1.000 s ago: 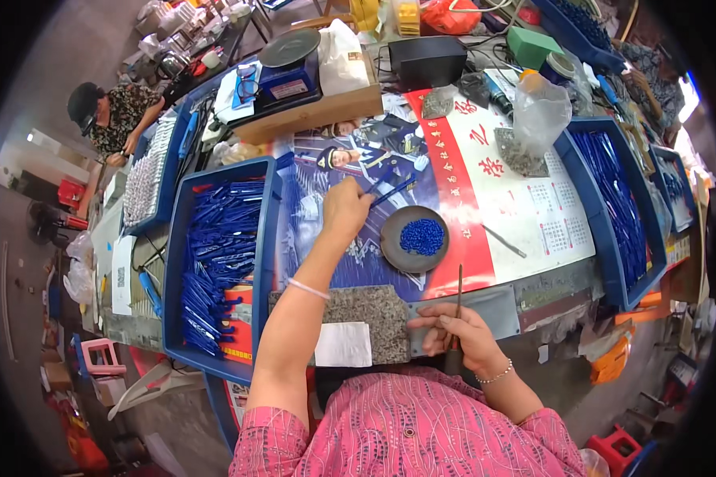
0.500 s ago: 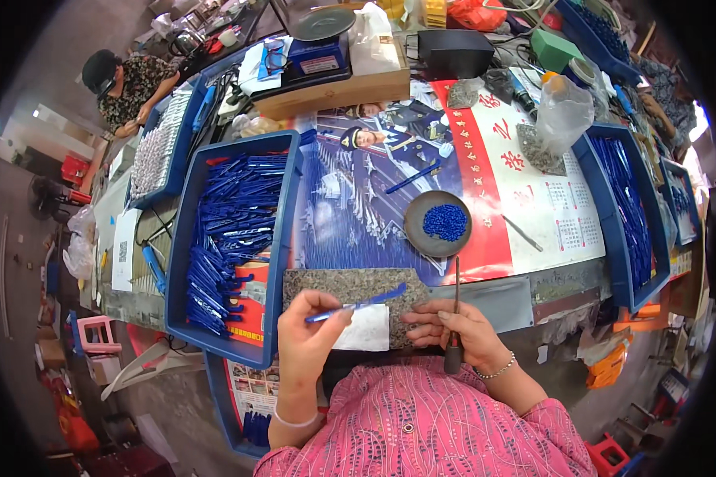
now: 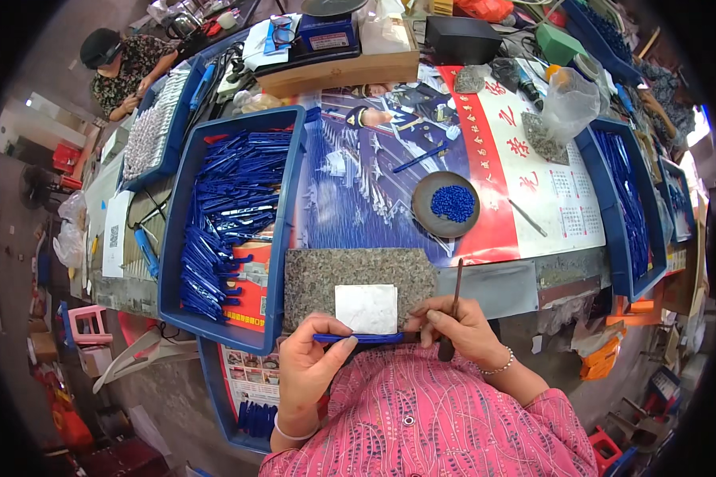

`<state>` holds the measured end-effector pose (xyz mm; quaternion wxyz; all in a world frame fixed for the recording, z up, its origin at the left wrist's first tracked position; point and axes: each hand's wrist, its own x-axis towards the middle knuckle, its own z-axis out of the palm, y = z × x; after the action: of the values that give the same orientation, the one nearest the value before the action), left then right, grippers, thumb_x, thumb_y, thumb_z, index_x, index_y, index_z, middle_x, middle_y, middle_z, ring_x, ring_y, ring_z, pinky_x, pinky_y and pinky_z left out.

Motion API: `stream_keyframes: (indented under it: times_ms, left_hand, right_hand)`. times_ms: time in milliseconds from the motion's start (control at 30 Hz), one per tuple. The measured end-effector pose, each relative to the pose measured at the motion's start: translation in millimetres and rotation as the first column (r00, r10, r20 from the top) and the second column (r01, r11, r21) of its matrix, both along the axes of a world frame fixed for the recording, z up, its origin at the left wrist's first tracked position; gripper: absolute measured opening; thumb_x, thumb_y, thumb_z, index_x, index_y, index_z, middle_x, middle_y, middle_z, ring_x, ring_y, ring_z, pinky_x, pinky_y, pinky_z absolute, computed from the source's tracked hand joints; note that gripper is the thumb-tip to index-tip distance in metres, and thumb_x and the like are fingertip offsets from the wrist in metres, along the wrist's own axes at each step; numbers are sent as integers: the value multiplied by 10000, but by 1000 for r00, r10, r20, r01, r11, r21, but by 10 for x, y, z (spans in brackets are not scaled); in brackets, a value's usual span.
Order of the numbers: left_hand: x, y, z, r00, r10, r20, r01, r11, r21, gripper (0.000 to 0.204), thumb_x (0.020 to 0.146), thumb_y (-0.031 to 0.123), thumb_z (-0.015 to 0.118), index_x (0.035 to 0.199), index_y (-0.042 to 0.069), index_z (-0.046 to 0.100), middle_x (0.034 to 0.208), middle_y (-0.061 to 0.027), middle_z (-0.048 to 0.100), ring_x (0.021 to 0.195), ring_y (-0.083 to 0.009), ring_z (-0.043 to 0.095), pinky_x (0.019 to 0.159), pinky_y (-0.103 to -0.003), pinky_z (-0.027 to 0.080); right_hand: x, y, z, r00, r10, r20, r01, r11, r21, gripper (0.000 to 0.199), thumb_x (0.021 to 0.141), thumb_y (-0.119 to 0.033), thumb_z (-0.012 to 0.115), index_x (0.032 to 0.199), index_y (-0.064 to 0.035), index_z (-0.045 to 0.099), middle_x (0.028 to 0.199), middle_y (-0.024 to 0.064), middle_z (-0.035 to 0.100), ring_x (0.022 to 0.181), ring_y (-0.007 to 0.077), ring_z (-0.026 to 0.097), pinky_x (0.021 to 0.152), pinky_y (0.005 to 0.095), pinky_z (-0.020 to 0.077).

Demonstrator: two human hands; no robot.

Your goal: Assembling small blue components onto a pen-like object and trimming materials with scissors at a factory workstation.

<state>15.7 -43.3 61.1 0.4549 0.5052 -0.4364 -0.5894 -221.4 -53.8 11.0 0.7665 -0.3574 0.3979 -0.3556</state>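
Just in front of the person's chest, at the near edge of the speckled grey slab (image 3: 358,278), both hands close on one blue pen barrel (image 3: 356,338) held level. The left hand (image 3: 310,370) pinches the barrel's left end between thumb and fingers; the right hand (image 3: 457,326) pinches its right end and also clasps a thin dark rod (image 3: 452,306) that stands nearly upright in the fist. A white square pad (image 3: 366,308) lies on the slab, just beyond the barrel.

Beyond the slab to the right, a dark round dish (image 3: 445,205) holds a small heap of blue bits (image 3: 453,203), apart from both hands. Left of the slab a big blue tray (image 3: 290,238) is packed with many blue barrels (image 3: 223,215), which suggests the supply is far from used up. Right of the slab, at the tabletop's far side, a second blue tray (image 3: 612,238) holds neat rows of blue pens; whether those are finished pieces cannot be told.

Judging by this, one barrel is in hand mid-step, nothing from the dish is yet at it, and the bulk of the left tray remains. Another person sits at the far left corner, busy with a separate tray.
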Motion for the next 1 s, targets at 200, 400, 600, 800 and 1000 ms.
stream_keyframes:
  times_ms: [200,400,600,800,1000]
  left_hand:
    - [2,33,-23,998,-15,53,16,1000,-11,150,760,-69,633,891,-38,567,911,-69,525,856,-113,505,757,-216,397]
    - [-81,32,-34,999,-6,52,8,1000,-29,72,806,-33,578,873,-38,551,882,-56,526,788,-115,558,717,-223,433]
    - [-219,23,-108,992,-73,-102,85,988,126,124,874,-4,512,991,-45,519,899,-66,541,809,-101,556,727,-211,441]
    - [-371,-80,-301,984,-169,52,166,985,54,172,929,109,445,1045,6,519,740,0,517,657,-51,464,598,-189,391]
    - [-484,-145,-320,966,-240,101,231,969,92,170,922,101,477,1054,3,521,662,47,446,566,-16,367,501,-182,301]
  right_hand:
    - [19,45,26,1000,3,-23,-5,997,-75,276,938,-147,427,1096,53,534,981,156,637,680,134,606,611,247,491]
    - [42,47,22,990,70,-119,-85,989,-120,308,936,-117,382,1160,57,504,1065,152,620,677,124,605,606,234,483]
    - [44,15,88,993,100,-67,-104,993,-63,332,907,-58,365,1200,57,472,1086,152,614,666,128,605,600,230,478]
    - [47,38,55,993,119,-7,-119,992,-38,333,903,-61,370,1196,59,473,1027,166,630,601,114,573,579,224,467]
    - [40,32,46,988,152,13,-152,988,13,326,895,-54,392,1189,53,484,914,151,650,515,83,502,536,211,434]
